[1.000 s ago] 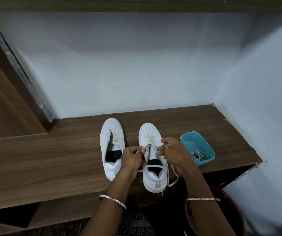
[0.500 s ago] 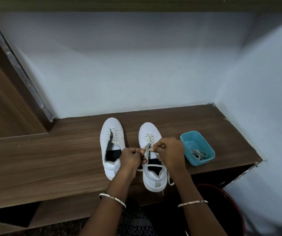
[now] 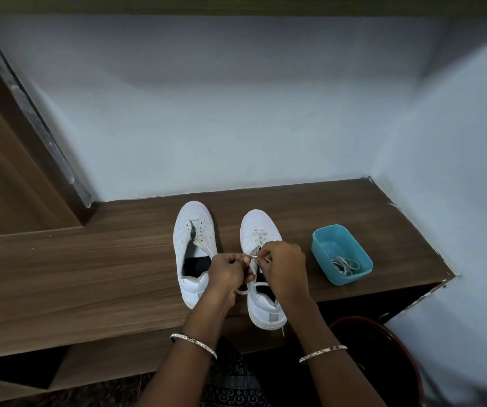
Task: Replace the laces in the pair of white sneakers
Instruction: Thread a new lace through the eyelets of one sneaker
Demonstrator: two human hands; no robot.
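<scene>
Two white sneakers stand side by side on a wooden shelf [image 3: 89, 274], toes toward the wall. The left sneaker [image 3: 193, 230] has no lace and its tongue lies open. The right sneaker [image 3: 258, 227] carries a white lace [image 3: 254, 286] crossed through its front eyelets, with a loop trailing over its opening. My left hand [image 3: 229, 270] and my right hand [image 3: 283, 268] meet over the right sneaker's tongue, each pinching the lace at the upper eyelets. My fingers hide the lace ends.
A teal plastic tub [image 3: 321, 245] holding another coiled white lace [image 3: 345, 264] stands to the right of the sneakers. Walls close the shelf at the back and right. A dark red round bin [image 3: 383, 342] sits below at the lower right.
My right hand moved left and forward from the sneaker's right side to meet my left hand over the tongue. The loose lace end beside the heel got shorter.
</scene>
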